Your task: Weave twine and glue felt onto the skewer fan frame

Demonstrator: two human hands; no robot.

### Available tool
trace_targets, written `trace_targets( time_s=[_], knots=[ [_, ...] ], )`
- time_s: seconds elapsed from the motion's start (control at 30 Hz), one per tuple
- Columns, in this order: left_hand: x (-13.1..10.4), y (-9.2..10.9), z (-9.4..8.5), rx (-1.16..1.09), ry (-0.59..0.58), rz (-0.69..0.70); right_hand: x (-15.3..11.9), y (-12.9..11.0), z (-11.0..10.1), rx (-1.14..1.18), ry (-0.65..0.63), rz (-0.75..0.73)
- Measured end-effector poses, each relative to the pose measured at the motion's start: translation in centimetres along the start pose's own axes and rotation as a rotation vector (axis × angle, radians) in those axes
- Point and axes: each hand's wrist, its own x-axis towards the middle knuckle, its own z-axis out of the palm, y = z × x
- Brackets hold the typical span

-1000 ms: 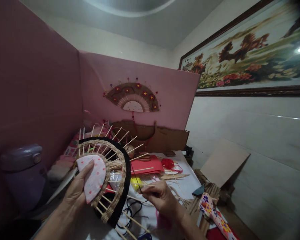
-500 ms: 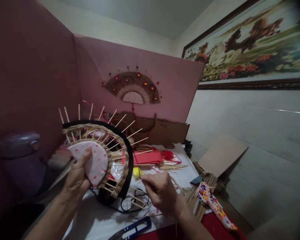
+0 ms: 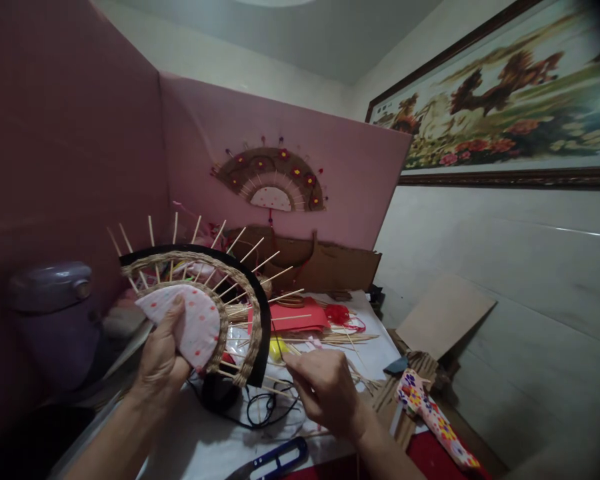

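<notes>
A half-round fan frame (image 3: 253,293) of thin sticks, braided tan cord and a black outer band is held up at centre left. My left hand (image 3: 163,357) grips its white dotted half-disc (image 3: 195,327), thumb on the front and fingers behind. To the right of the band, my right hand (image 3: 325,383) is closed, pinching a thin black cord (image 3: 279,337) that runs up to the band's edge. More black cord (image 3: 266,408) lies in loops on the white table below the fan.
Blue-handled snips (image 3: 280,459) lie at the front edge. Red sheets (image 3: 295,315), red yarn (image 3: 337,314) and sticks are behind. A flowered object (image 3: 435,420) sits at right, a purple container (image 3: 55,320) at left. A finished fan (image 3: 271,199) hangs on the pink panel.
The view has shifted slightly. The fan in my left hand has turned a little, its left end lower. My right hand keeps its pinch on the cord.
</notes>
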Motion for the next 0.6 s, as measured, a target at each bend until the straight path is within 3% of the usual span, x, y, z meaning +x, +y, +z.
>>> trace_targets(
  time_s=[0.17, 0.27, 0.37, 0.53, 0.6],
  knots=[
    [0.0, 0.5, 0.1, -0.015, 0.025, -0.020, -0.1, 0.6, -0.7, 0.042, 0.043, 0.056],
    [0.0, 0.8, 0.1, -0.004, 0.035, -0.033, 0.0, 0.5, -1.1, 0.189, 0.055, 0.115],
    [0.3, 1.1, -0.1, -0.016, 0.007, -0.038, 0.1, 0.6, -1.1, 0.455, 0.033, 0.242],
    [0.1, 1.9, 0.2, -0.048, 0.013, -0.070, 0.1, 1.6, -0.1, 1.122, -0.016, 0.482],
    [-0.2, 2.0, 0.5, -0.045, 0.060, -0.147, 0.2, 1.5, 0.4, 1.218, -0.012, 0.521]
  ],
)
